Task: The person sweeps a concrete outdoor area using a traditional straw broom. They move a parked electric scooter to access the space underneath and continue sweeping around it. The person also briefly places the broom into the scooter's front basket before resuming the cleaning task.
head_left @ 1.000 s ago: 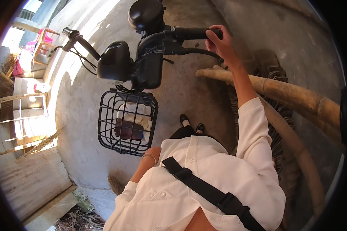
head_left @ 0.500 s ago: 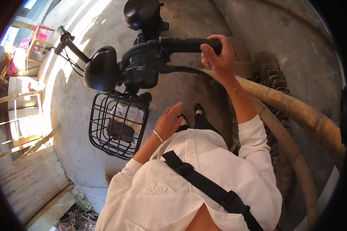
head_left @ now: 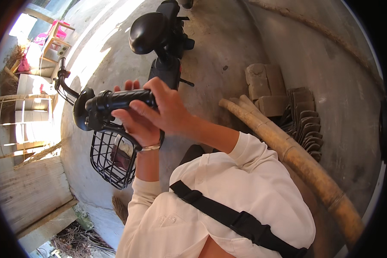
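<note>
Both hands are at one black handlebar grip (head_left: 124, 99) of a black electric scooter. My left hand (head_left: 138, 128) is wrapped around it from below, fingertips showing above and thumb in front; a bangle circles that wrist. My right hand (head_left: 172, 109) closes over the grip's outer end, overlapping part of the left. A brake lever runs below the grip. Under the handlebar hangs a black wire basket (head_left: 99, 160) with pale and dark cloth-like contents, partly hidden by my left arm. Beyond my hands is a rounded black seat (head_left: 148, 32).
Thick bamboo poles (head_left: 296, 161) slant along my right. Behind them stand stacked curved tiles (head_left: 308, 124) and pale blocks (head_left: 258, 81). At the left are a wooden chair (head_left: 55, 41) with pink cloth, a pale frame, and wooden boards (head_left: 34, 198).
The handlebar has swung left and toward me, and the basket has shifted left. My left hand has risen to the grip. My right hand has moved left with it. The seat shows farther forward.
</note>
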`<state>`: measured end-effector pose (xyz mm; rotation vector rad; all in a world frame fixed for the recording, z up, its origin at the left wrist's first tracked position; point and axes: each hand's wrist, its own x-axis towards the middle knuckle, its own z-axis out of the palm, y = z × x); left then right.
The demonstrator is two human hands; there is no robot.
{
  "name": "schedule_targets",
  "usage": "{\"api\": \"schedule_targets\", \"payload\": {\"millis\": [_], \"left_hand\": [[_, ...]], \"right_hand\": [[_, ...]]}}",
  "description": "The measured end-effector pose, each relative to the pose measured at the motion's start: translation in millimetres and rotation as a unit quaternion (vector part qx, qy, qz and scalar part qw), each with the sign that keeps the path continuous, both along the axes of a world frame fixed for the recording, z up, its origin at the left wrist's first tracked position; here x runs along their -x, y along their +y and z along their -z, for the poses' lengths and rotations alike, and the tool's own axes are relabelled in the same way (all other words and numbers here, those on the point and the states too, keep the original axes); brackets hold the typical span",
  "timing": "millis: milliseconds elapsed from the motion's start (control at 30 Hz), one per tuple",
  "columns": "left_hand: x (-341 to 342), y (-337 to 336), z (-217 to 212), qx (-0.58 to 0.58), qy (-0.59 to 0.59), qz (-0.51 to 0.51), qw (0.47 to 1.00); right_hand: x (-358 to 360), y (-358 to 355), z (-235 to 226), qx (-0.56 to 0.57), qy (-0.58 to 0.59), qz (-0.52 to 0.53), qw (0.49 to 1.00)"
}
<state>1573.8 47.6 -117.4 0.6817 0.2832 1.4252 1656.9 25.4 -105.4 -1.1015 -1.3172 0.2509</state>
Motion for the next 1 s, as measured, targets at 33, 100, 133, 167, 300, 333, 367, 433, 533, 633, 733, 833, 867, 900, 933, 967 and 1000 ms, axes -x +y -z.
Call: {"api": "schedule_targets", "payload": {"millis": [33,100,133,167,300,333,367,433,533,633,733,833,867,900,933,967,1000], "left_hand": [[3,8,-6,0.033,-0.006,-0.019,0.999],[3,20,-16,0.1,0.02,-0.025,0.994],[3,28,-17,0.099,-0.015,-0.03,0.995],[2,36,-19,0.096,-0.049,-0.035,0.994],[4,53,-21,0.087,-0.133,0.0,0.987],[6,57,-24,0.075,-0.137,-0.018,0.988],[9,59,-24,0.078,-0.145,-0.019,0.986],[12,69,-24,0.079,-0.164,-0.02,0.983],[16,78,-30,0.085,-0.193,-0.037,0.977],[17,89,-29,0.097,-0.201,-0.06,0.973],[17,99,-29,0.094,-0.214,-0.083,0.969],[15,107,-32,0.08,-0.233,-0.089,0.965],[14,110,-31,0.079,-0.231,-0.109,0.963],[13,112,-32,0.074,-0.234,-0.116,0.962],[10,115,-32,0.069,-0.237,-0.125,0.961],[8,118,-32,0.063,-0.24,-0.133,0.96],[5,119,-32,0.063,-0.233,-0.153,0.958]], "right_hand": [[1,3,-1,-0.007,-0.02,0.0,1.0],[2,11,7,0.002,-0.038,-0.013,0.999],[2,17,10,0.009,-0.042,-0.035,0.998],[1,22,12,0.016,-0.047,-0.056,0.997],[-10,45,17,-0.081,-0.03,-0.156,0.984],[-11,54,25,-0.096,0.014,-0.224,0.97],[-14,57,42,-0.041,0.017,-0.242,0.969],[-26,63,79,0.065,0.019,-0.272,0.96],[-46,83,121,0.18,0.002,-0.248,0.952],[-84,126,151,0.226,-0.035,-0.209,0.951],[-117,190,165,0.26,-0.074,-0.173,0.947],[-142,263,174,0.26,-0.104,-0.128,0.951],[-150,290,180,0.264,-0.128,-0.118,0.949],[-156,317,185,0.265,-0.152,-0.111,0.946],[-158,342,186,0.257,-0.185,-0.106,0.943],[-162,367,188,0.246,-0.217,-0.101,0.939],[-166,391,189,0.261,-0.242,-0.109,0.928]]}}
